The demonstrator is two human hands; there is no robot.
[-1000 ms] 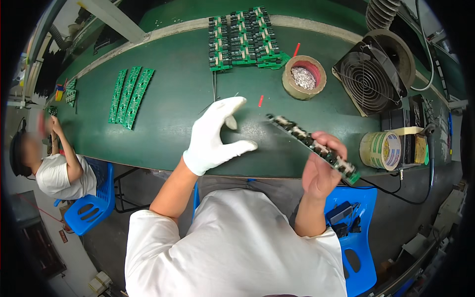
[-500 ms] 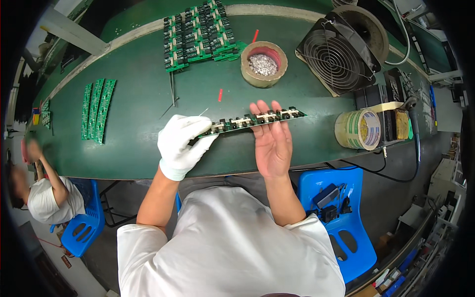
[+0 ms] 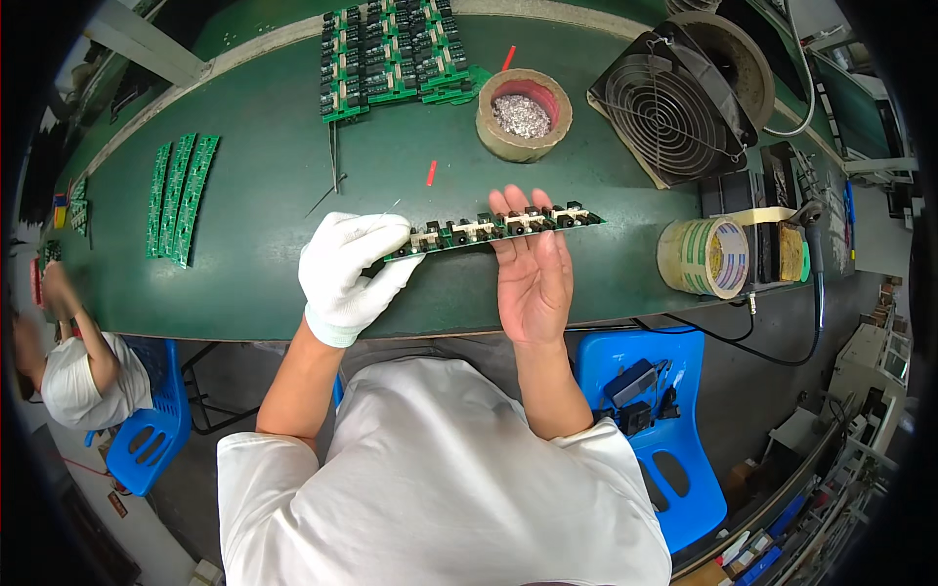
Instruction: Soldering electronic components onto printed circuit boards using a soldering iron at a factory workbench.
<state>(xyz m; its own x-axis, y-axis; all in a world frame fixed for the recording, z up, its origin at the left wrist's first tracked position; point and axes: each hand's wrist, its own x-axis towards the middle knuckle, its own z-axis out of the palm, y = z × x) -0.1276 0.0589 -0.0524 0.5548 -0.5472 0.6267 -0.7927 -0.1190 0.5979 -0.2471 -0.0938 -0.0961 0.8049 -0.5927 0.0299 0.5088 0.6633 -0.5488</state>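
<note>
A long, narrow green circuit board strip (image 3: 479, 234), set with black and cream parts, is held level above the table's near side. My left hand (image 3: 350, 273), in a white glove, pinches its left end between thumb and fingers. Under and behind the right half lies my bare right hand (image 3: 532, 283), palm up, its fingertips showing past the far edge and its thumb at the near edge. A thin pale wire or lead (image 3: 395, 206) shows beside the gloved fingers.
Stacked populated boards (image 3: 391, 59) lie at the back, near a tape-roll cup (image 3: 521, 115) of silvery bits. Three board strips (image 3: 182, 200) lie left. A black fan (image 3: 669, 107), tape roll (image 3: 703, 257) and soldering iron (image 3: 814, 220) stand right. Another person (image 3: 93, 376) sits far left.
The view has shifted slightly, so the table's things appear higher. Both my hands keep their hold on the circuit board strip. The other person's arm at far left has moved a little.
</note>
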